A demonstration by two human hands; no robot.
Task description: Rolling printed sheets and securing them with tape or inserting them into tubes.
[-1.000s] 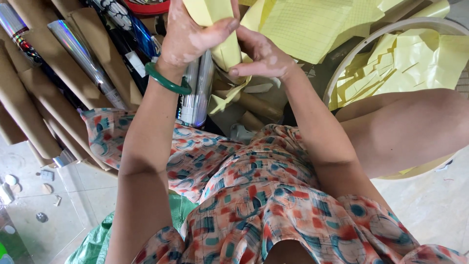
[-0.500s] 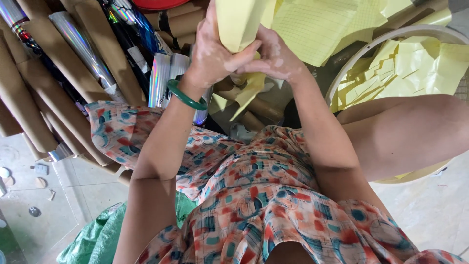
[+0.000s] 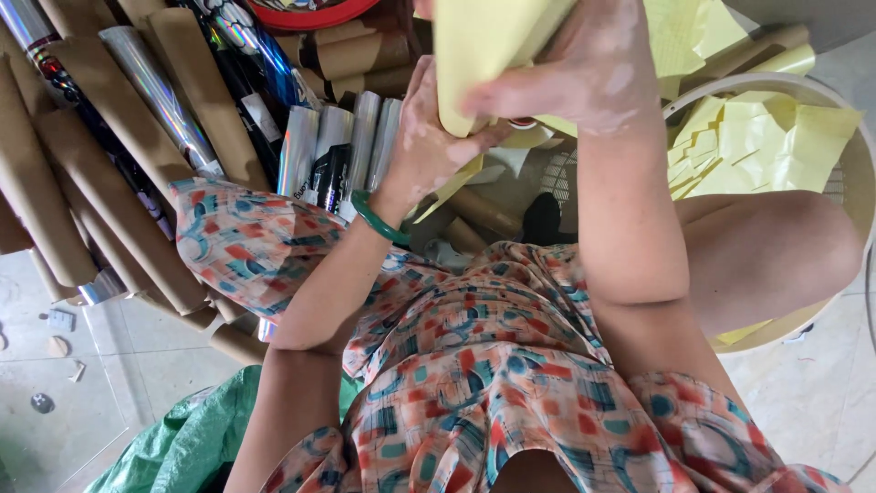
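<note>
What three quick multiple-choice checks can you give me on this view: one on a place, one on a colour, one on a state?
1. Where do the loose yellow paper sheets lie?
A. in the round pale basket
B. on the green plastic bag
C. on the tiled floor

2. What colour is the bangle on the left wrist?
A. red
B. green
C. silver

3. What are the left hand and right hand doing?
A. hanging empty
B. one on a cardboard tube
C. both gripping the yellow folded paper

Key: 1 A, the sheets fill the basket; 2 B, a green ring circles the wrist; 3 C, fingers of both hands close on the paper.
</note>
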